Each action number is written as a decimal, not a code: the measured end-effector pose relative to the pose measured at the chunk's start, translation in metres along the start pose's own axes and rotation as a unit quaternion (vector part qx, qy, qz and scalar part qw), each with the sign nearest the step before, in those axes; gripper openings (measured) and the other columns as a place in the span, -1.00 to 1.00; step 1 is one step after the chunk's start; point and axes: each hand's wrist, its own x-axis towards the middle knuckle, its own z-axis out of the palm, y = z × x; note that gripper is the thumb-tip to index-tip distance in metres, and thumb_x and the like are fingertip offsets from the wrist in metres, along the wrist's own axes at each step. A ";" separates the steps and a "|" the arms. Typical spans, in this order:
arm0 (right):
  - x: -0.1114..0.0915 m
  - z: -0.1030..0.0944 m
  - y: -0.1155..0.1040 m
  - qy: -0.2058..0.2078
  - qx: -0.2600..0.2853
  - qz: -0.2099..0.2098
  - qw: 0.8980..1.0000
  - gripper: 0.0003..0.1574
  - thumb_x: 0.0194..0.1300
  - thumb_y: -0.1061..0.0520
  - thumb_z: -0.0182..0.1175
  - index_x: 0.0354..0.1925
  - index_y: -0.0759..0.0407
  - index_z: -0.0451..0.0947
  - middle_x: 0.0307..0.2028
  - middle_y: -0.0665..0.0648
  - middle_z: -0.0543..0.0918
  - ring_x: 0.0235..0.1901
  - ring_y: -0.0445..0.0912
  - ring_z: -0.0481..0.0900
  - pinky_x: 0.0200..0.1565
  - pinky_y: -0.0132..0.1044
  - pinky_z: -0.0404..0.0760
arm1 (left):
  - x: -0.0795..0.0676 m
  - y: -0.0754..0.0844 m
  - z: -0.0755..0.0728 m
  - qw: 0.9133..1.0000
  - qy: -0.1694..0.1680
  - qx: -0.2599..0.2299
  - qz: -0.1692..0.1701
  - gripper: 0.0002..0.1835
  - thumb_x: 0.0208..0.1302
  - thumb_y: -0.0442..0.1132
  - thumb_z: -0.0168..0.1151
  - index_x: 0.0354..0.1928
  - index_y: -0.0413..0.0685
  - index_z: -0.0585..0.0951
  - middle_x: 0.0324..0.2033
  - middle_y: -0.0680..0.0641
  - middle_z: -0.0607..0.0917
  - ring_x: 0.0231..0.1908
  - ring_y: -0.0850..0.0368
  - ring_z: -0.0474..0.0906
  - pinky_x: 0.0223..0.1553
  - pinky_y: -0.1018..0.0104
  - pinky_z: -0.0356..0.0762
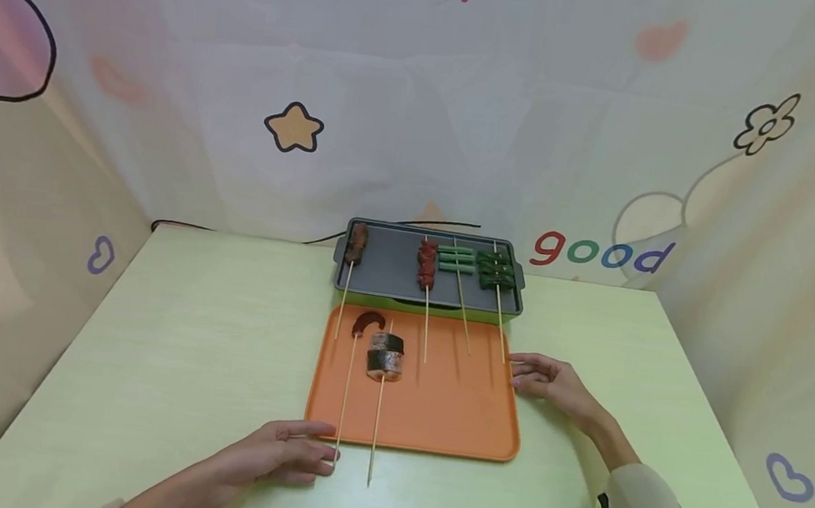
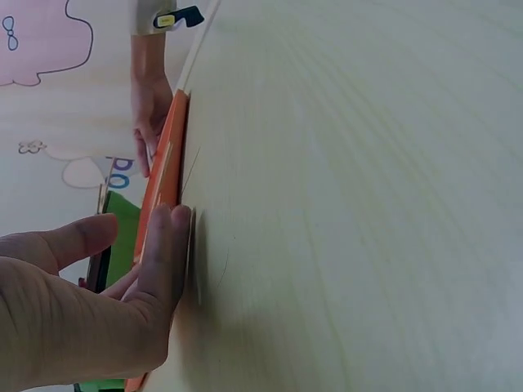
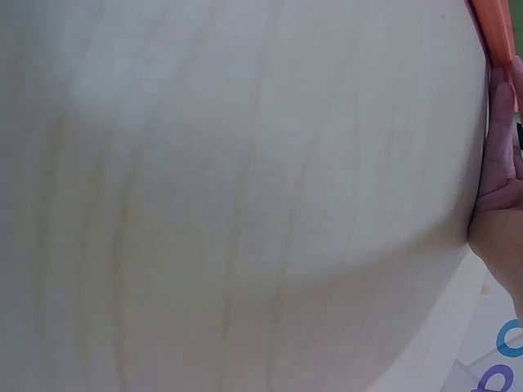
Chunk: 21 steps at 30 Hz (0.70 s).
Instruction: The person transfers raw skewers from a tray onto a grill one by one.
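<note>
An orange tray [image 1: 445,413] lies on the table. On it are a skewer with a dark red curled piece [image 1: 368,322] and another with two dark-banded rolls [image 1: 385,358], their sticks jutting past the front edge. My left hand [image 1: 278,459] is at the tray's front left, fingertips beside the curled piece's stick; its thumb [image 2: 100,233] stands apart from the fingers. Whether it touches the stick I cannot tell. At the right rim, my right hand [image 1: 551,383] has its extended fingers against the tray; the right wrist view shows only part of this hand [image 3: 498,163].
Behind the tray stands a grey-topped grill [image 1: 391,265] with a green base. Across it lie a brown-meat skewer [image 1: 357,244], a red-meat skewer [image 1: 426,266], a green-stick skewer [image 1: 455,259] and a leafy green skewer [image 1: 496,272], sticks overhanging the tray. A printed curtain [image 1: 393,118] encloses the back and sides.
</note>
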 end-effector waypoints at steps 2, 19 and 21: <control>0.000 0.000 0.000 0.001 0.000 0.000 1.000 -0.32 0.42 0.17 0.29 0.40 0.37 0.38 0.02 0.10 0.73 -0.13 -0.30 0.72 -0.07 -0.43 0.69 | 0.002 0.000 0.002 1.000 -0.001 -0.002 -0.001 -0.31 0.43 -0.19 0.27 0.47 -0.36 0.30 0.24 -0.28 0.64 0.07 0.09 0.73 0.17 0.16 0.67; -0.003 0.001 -0.003 0.001 -0.005 -0.008 1.000 -0.34 0.43 0.19 0.27 0.40 0.37 0.38 0.08 0.26 0.68 -0.14 -0.32 0.70 -0.09 -0.43 0.67 | 0.014 0.006 0.012 0.997 0.019 -0.077 -0.024 -0.30 0.41 -0.35 0.25 0.49 -0.41 0.23 0.07 -0.23 0.75 -0.02 0.12 0.76 0.07 0.31 0.69; -0.002 0.001 -0.002 0.001 -0.007 -0.009 1.000 -0.34 0.43 0.20 0.26 0.40 0.38 0.38 0.08 0.26 0.69 -0.14 -0.32 0.70 -0.08 -0.43 0.67 | 0.014 0.007 0.013 0.996 0.023 -0.080 -0.023 -0.30 0.40 -0.35 0.26 0.49 -0.41 0.25 0.01 -0.17 0.76 -0.06 0.15 0.77 0.06 0.32 0.70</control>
